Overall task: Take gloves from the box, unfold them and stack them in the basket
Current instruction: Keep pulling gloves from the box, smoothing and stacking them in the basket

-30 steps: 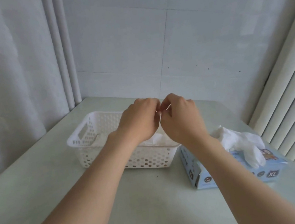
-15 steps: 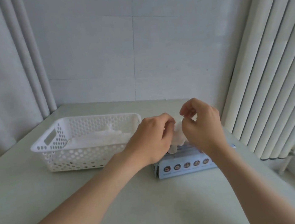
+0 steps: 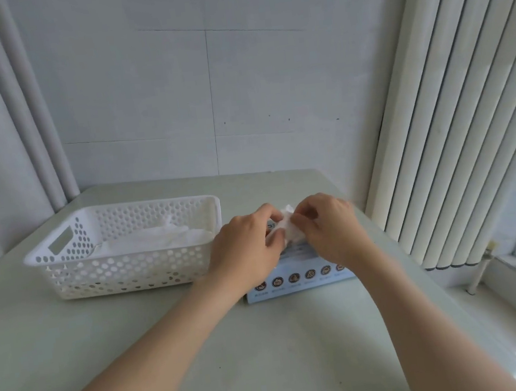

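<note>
**A:** What has changed in the head view?

**B:** A second ago both hands were pinched together above the basket [image 3: 123, 273]. Now they have swung right and sit over the box [image 3: 294, 288]. I'd judge one glove has been laid down and the next is being drawn.

**A:** And the hands themselves?

**B:** The left hand [image 3: 246, 245] has its fingers curled and pinches the crumpled white glove [image 3: 288, 220] from its side. The right hand [image 3: 329, 228] pinches it from the other side. Neither hand is open.

**A:** Where is that glove?

**B:** It is bunched between the two hands, just above the top of the box, and not yet unfolded. I can't tell whether it is fully clear of the opening.

**A:** And the basket?

**B:** It is on the worktop [image 3: 270, 356], just left of the box, with a flat pile of white gloves [image 3: 158, 240] inside.
</note>
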`<act>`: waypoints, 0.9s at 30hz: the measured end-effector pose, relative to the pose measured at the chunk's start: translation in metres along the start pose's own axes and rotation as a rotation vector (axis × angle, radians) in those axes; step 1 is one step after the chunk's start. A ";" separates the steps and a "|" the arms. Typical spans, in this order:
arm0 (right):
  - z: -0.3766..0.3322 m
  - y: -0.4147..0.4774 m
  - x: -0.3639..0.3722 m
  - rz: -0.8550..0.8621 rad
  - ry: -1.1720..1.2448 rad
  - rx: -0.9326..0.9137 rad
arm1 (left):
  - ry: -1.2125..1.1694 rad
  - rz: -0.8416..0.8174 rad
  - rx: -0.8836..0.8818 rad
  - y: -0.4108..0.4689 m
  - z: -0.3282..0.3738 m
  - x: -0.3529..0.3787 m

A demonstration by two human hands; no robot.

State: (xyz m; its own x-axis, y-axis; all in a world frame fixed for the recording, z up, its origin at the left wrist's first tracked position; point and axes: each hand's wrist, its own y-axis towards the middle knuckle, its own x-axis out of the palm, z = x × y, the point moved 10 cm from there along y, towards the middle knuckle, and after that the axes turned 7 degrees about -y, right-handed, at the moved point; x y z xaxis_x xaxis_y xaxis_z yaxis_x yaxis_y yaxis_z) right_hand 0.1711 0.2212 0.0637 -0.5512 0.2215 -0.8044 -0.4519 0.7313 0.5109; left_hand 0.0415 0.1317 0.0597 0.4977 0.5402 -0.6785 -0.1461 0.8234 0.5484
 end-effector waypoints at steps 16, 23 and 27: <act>-0.015 -0.004 -0.026 0.264 0.025 -0.028 | -0.211 0.108 0.117 -0.025 0.006 0.007; -0.007 -0.011 -0.055 0.437 0.395 0.088 | -0.182 0.080 0.107 -0.023 0.003 0.011; -0.003 -0.016 -0.066 0.507 0.484 0.140 | -0.203 0.064 0.086 -0.025 0.002 0.012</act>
State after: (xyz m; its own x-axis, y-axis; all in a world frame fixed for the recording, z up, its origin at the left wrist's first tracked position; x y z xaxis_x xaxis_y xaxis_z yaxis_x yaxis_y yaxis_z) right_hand 0.2124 0.1927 0.1098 -0.9336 0.2687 -0.2372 0.0187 0.6973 0.7165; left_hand 0.0523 0.1171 0.0387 0.6531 0.5377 -0.5333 -0.1138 0.7659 0.6328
